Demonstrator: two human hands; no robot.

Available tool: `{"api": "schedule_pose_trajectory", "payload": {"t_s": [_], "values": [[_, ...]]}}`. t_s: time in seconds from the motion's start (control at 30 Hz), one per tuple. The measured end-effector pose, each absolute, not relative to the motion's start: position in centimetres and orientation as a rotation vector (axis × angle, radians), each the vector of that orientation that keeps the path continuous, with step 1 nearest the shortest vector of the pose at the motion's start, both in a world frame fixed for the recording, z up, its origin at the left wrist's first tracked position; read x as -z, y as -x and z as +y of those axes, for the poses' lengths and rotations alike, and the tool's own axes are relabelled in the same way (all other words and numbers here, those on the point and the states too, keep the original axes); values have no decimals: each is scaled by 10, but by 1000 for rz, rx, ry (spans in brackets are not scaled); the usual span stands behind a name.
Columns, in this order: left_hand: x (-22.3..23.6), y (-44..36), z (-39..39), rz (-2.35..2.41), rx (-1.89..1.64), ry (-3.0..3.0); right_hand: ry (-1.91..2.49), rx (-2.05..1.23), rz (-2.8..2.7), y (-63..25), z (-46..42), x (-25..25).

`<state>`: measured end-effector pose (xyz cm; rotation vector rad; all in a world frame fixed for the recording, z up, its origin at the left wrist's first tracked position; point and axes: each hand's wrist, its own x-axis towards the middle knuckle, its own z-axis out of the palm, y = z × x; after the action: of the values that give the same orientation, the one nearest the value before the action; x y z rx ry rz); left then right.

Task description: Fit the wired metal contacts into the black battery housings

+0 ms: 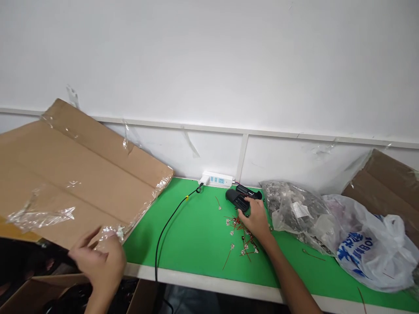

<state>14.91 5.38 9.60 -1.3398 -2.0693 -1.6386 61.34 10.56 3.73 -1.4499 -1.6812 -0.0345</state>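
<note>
My right hand (257, 218) reaches over the green tabletop, its thumb and forefinger at the near end of a black, rounded plastic housing (236, 199). A second black plastic housing (245, 191) lies just behind it. Under and beside this hand is a loose pile of small round parts with thin red wires (246, 247). My left hand (100, 259) is raised at the lower left, in front of the cardboard's edge, its fingers curved and apart with nothing visible in them. Crinkled clear tape (109, 231) on the cardboard shows just behind its fingertips.
A large cardboard sheet (81, 170) covers the left side. A black cable (160, 240) runs from a white power strip (218, 179) over the table's front edge. Clear bags of parts (294, 213) and a white plastic bag (369, 248) lie right. An open carton (144, 296) stands below.
</note>
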Motion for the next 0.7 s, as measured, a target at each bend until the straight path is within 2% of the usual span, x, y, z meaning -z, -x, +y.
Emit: {"api": "schedule_pose_trajectory", "payload": {"t_s": [0.13,0.23,0.43,0.53,0.7], "values": [[-125,-227,82,-1634,1539,1930,1412,-39,-1501,-607,103,-52],[-126,-295,113,-1253,1127,2507,1409,-147,-1392,-600,106,-66],[-118,-380,176,-890,728,2754,1283,-337,-1506,-584,113,-98],[-110,-384,195,-847,789,2847,1197,-463,-1561,-586,117,-108],[-81,-372,205,-780,1206,2955,1118,-684,-1647,-600,121,-96]]}}
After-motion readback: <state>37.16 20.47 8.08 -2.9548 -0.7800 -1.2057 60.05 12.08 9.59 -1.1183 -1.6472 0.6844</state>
